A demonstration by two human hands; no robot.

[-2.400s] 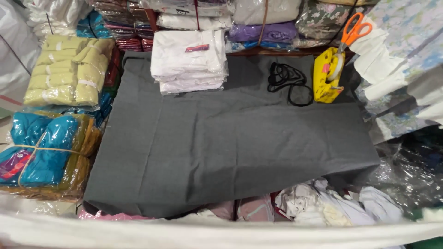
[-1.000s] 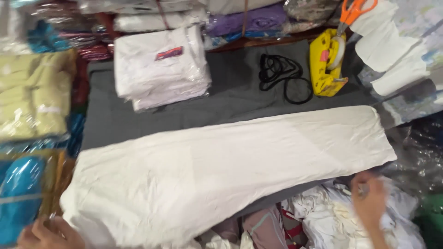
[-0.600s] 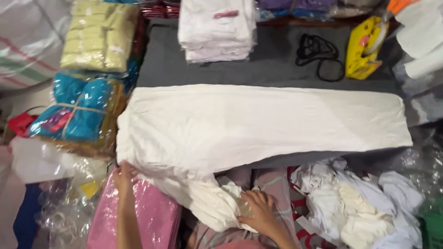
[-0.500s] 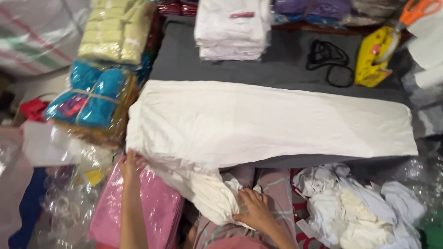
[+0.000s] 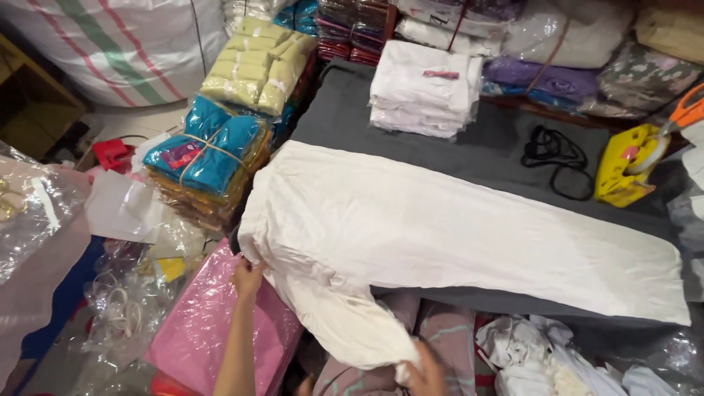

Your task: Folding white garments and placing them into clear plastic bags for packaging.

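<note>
A long white garment (image 5: 455,235) lies spread across a dark grey cloth (image 5: 484,147) that covers the work surface. Its left end hangs over the near edge in a bunched fold. My left hand (image 5: 248,277) grips the garment's lower left corner, above a pink plastic-wrapped pack (image 5: 213,330). My right hand (image 5: 425,375) sits at the bottom edge of the view, closed on the bunched white end that hangs down; only part of that hand shows.
A stack of folded white clothes in plastic (image 5: 425,88) sits at the back. Black elastic bands (image 5: 554,150), a yellow tape dispenser (image 5: 623,165) and orange scissors (image 5: 686,114) lie right. Blue (image 5: 205,150) and yellow-green (image 5: 257,66) bundles stand left. Loose white cloth (image 5: 543,363) piles lower right.
The white garment was laid over the bare grey cloth. Both hands then took hold of its left end, and the view has swung left and tilted.
</note>
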